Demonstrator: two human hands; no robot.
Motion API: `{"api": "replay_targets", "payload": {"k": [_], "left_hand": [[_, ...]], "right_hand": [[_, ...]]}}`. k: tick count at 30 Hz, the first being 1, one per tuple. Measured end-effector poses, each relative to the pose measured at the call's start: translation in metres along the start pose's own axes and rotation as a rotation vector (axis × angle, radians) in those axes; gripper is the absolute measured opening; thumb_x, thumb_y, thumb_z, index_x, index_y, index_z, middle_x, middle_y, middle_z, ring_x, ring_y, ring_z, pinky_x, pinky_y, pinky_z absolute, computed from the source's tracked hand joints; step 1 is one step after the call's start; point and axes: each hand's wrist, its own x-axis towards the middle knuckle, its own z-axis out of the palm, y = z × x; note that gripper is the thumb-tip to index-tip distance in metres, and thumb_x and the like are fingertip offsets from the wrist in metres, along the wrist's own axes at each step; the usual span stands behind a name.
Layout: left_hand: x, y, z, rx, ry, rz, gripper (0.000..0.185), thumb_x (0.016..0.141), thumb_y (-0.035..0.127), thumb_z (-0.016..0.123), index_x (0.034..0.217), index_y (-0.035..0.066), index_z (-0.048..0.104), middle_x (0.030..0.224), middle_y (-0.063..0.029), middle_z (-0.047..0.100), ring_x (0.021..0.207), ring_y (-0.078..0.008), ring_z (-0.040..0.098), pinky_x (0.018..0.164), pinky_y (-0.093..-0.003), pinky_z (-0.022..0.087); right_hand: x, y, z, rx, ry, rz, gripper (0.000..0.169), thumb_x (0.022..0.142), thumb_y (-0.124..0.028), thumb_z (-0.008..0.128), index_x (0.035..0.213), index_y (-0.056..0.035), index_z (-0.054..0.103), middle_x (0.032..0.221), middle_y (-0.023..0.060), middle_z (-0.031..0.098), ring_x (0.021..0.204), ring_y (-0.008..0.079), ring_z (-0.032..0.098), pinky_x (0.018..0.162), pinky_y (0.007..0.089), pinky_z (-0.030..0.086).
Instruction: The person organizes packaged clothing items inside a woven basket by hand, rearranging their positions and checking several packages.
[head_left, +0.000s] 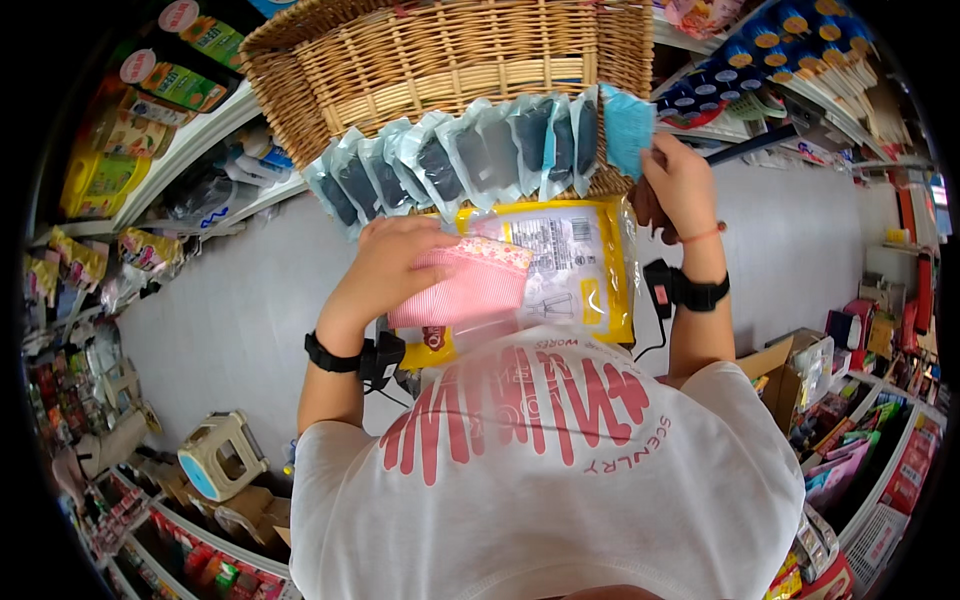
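Note:
My right hand (679, 176) pinches the edge of a light blue packet (628, 129) at the right side of a wicker basket (450, 56). My left hand (390, 262) lies over the left part of a pink striped fabric piece (469, 292) with a floral trim; whether its fingers grip the cloth is not clear. Beneath the fabric is a yellow-edged plastic package (615, 277) bearing print and a line drawing. Along the basket's near side stands a row of several clear-fronted packets (439, 165) with dark contents.
Shelves of bottles and packs (180, 90) flank the left, with blue-capped goods (750, 60) at the upper right. A plastic step stool (225, 454) stands on the grey floor (225, 322) at lower left. An open cardboard box (776, 375) is at right. Black wrist devices have cables.

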Motion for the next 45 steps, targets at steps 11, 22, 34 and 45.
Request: {"api": "replay_targets", "payload": {"k": [11, 22, 34, 45], "left_hand": [[0.063, 0.058, 0.005, -1.608, 0.1, -0.264, 0.074, 0.089, 0.025, 0.067, 0.148, 0.011, 0.025, 0.145, -0.0128, 0.033, 0.13, -0.025, 0.04, 0.101, -0.0383, 0.045], [0.072, 0.045, 0.03, -1.444, 0.084, -0.508, 0.052, 0.092, 0.033, 0.06, 0.132, 0.003, 0.044, 0.127, -0.0058, 0.05, 0.118, -0.0164, 0.044, 0.101, -0.0311, 0.035], [0.083, 0.029, 0.048, -1.82, 0.34, -0.384, 0.055, 0.099, 0.047, 0.044, 0.131, 0.003, 0.046, 0.122, -0.0136, 0.058, 0.105, -0.0266, 0.062, 0.082, -0.0404, 0.054], [0.083, 0.041, 0.041, -1.797, 0.478, -0.284, 0.038, 0.098, 0.027, 0.053, 0.128, 0.003, 0.048, 0.117, -0.0096, 0.06, 0.101, -0.0157, 0.062, 0.086, -0.0313, 0.053]], "right_hand": [[-0.024, -0.105, 0.012, -0.062, -0.095, -0.784, 0.017, 0.067, -0.01, 0.069, 0.079, -0.0116, 0.057, 0.069, 0.0038, 0.051, 0.067, 0.0244, 0.057, 0.058, 0.0352, 0.047], [-0.013, -0.097, -0.004, 0.306, -0.026, -0.55, 0.045, 0.077, -0.009, 0.071, 0.119, -0.004, 0.056, 0.117, 0.0144, 0.061, 0.102, 0.0336, 0.058, 0.087, 0.039, 0.048], [-0.024, -0.099, 0.027, 0.511, -0.227, -0.682, 0.036, 0.068, 0.014, 0.052, 0.095, -0.0056, 0.065, 0.089, 0.0072, 0.063, 0.082, 0.023, 0.062, 0.073, 0.0319, 0.049], [-0.019, -0.039, 0.02, 1.668, -0.14, 0.44, 0.035, 0.09, -0.015, 0.046, 0.121, 0.0004, 0.053, 0.113, 0.0122, 0.06, 0.102, 0.0264, 0.06, 0.081, 0.0347, 0.053]]}}
